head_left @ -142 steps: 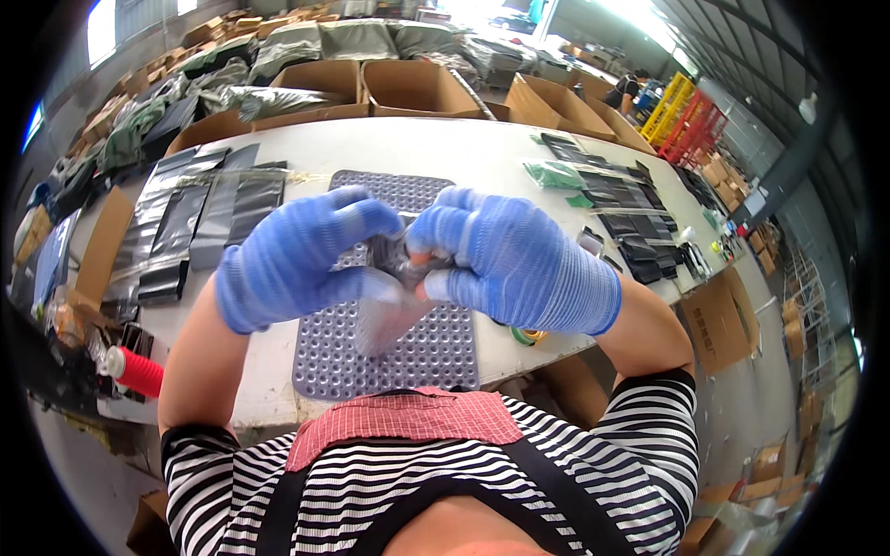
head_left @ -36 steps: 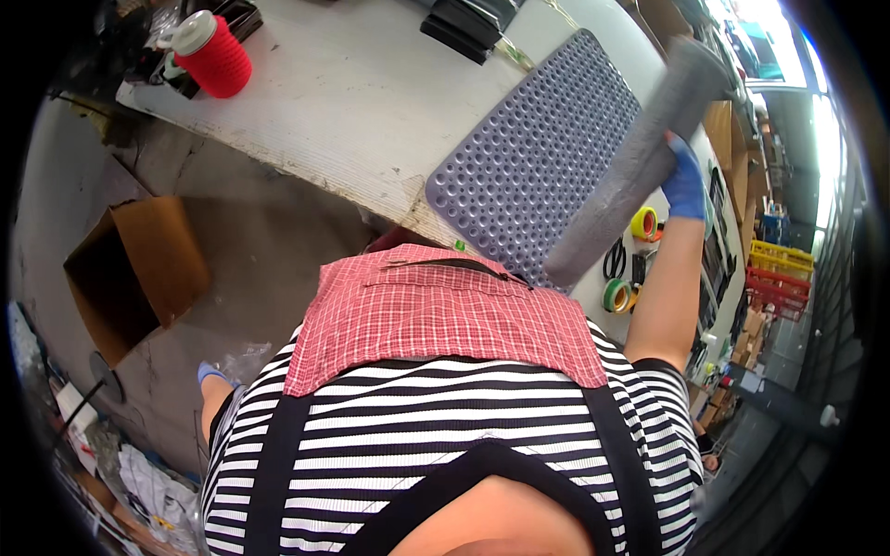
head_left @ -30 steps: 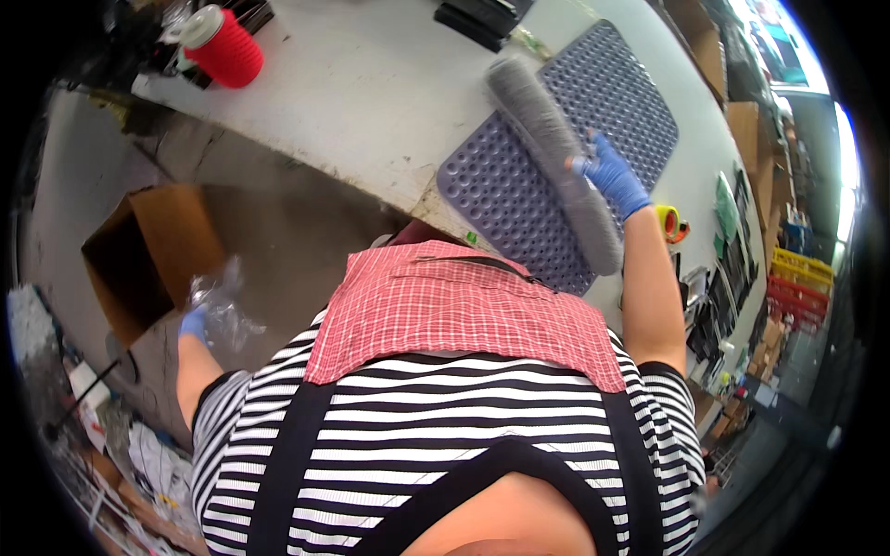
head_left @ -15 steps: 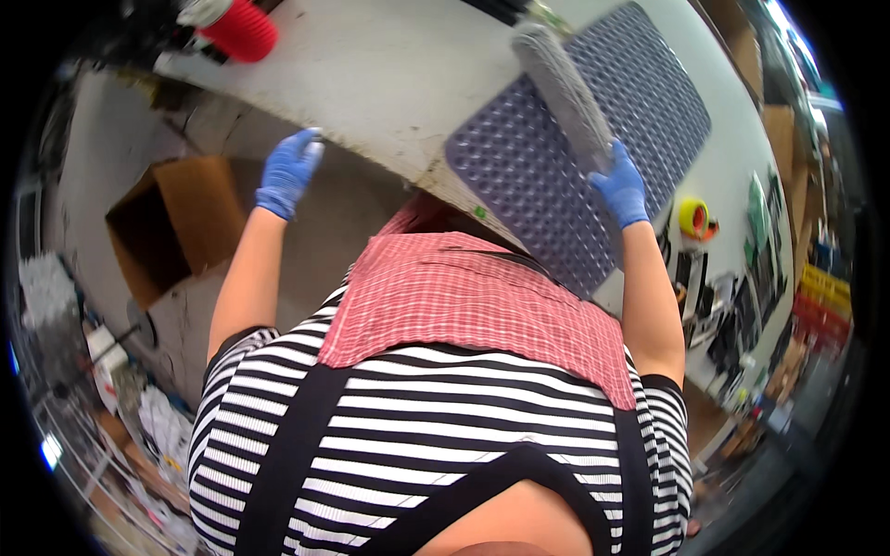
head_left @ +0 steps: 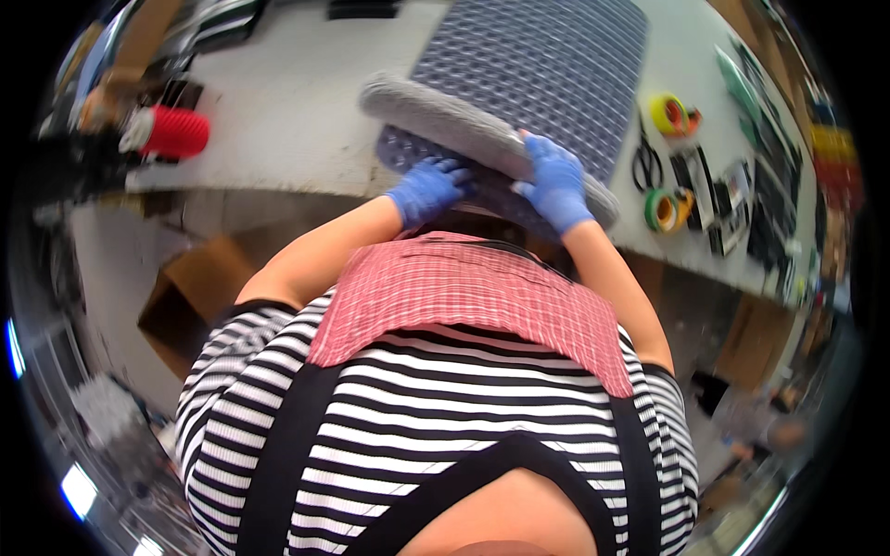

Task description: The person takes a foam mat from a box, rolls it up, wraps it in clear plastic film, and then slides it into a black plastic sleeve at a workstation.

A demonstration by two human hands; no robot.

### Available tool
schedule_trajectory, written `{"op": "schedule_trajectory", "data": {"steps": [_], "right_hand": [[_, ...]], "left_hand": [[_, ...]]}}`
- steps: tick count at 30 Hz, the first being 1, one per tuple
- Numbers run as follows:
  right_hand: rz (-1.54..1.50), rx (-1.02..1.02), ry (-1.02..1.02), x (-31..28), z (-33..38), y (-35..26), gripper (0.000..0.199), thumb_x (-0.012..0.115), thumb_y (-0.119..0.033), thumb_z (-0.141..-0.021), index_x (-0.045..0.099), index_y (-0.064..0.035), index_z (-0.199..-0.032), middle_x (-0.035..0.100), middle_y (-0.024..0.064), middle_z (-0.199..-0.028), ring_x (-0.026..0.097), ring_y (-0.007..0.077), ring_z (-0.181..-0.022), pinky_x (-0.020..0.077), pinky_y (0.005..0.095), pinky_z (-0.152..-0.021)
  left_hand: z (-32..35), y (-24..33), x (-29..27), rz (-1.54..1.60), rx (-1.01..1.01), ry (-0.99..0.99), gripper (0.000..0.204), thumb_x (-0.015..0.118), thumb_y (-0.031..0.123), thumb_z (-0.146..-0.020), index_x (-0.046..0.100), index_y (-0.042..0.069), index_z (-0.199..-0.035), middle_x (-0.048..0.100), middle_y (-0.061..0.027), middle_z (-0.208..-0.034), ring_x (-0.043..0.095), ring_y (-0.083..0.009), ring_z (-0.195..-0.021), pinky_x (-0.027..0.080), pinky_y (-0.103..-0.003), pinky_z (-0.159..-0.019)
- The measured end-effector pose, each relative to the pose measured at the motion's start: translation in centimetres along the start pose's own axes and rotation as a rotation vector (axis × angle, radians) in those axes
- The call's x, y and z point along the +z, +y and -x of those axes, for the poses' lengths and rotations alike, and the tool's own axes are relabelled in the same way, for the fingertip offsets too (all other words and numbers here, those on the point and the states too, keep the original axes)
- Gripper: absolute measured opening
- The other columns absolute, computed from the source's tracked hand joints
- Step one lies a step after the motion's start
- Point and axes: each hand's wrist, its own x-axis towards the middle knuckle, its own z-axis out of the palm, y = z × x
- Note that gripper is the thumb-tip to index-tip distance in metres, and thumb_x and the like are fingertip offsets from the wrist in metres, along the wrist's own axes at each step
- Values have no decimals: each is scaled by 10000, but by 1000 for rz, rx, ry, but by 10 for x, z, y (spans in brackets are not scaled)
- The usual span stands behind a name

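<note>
A long grey fuzzy roll (head_left: 436, 113) lies slantwise across the near part of a blue-grey bumpy mat (head_left: 547, 56). My right hand (head_left: 558, 185), in a blue glove, is closed over the roll near its right end, fingers on top and thumb on the near side. Also gloved in blue, my left hand (head_left: 428, 193) rests on the mat's near strip, just below the roll. Its fingers are apart, and its thumb is hidden. The mat's near edge reaches the table edge in front of my apron.
On the white table (head_left: 278, 111) a red ribbed cylinder (head_left: 176, 132) lies at the left. To the right are yellow tape (head_left: 667, 115), black-handled scissors (head_left: 647, 165), green tape (head_left: 661, 211) and dark flat parts. An open cardboard box (head_left: 199, 287) stands on the floor at left.
My left hand has come from beyond the table edge onto the mat. The roll has turned more crosswise with my right hand on it. My view has swung, so the mat appears turned.
</note>
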Motion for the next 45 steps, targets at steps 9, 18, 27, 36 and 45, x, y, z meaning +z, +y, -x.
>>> {"op": "schedule_trajectory", "data": {"steps": [9,18,27,36,45], "right_hand": [[-258,-38,-297,-19,-4,36,778,767,-302,-767,464,-162,-1470,603,163,-1366,583,357,-1246,466,473,-1038],[6,-39,-107,-7,-9,15,882,848,-260,-701,467,-103,-1480,610,159,-1352,588,339,-1236,462,443,-1049],[-213,-133,-133,-10,-3,25,729,769,-221,-745,527,-39,-1408,632,216,-1291,606,387,-1187,479,455,-1031],[-158,-162,388,16,46,-8,535,648,-157,-863,548,-56,-1379,522,157,-1454,426,343,-1411,301,512,-1183],[173,11,355,24,-21,73,794,739,-187,-776,434,-254,-1506,562,84,-1341,533,306,-1262,384,514,-1039]], "left_hand": [[-6,5,-2,-156,5,-136,329,622,161,-832,711,107,-1145,663,-85,-1165,616,-291,-1128,506,-448,-954],[-11,9,-18,-241,47,202,195,631,199,-840,727,148,-1001,655,-38,-1139,582,-245,-1152,433,-423,-1005],[-36,9,-33,-192,-99,184,147,629,172,-882,705,120,-995,560,-104,-1369,465,-333,-1369,285,-572,-1178],[-135,-58,-74,213,-338,-125,136,616,159,-947,655,77,-1048,708,-197,-962,656,-422,-945,506,-481,-838],[-184,-130,-54,43,24,147,396,635,158,-950,613,143,-1345,703,-168,-1106,657,-363,-1022,509,-432,-936]]}}
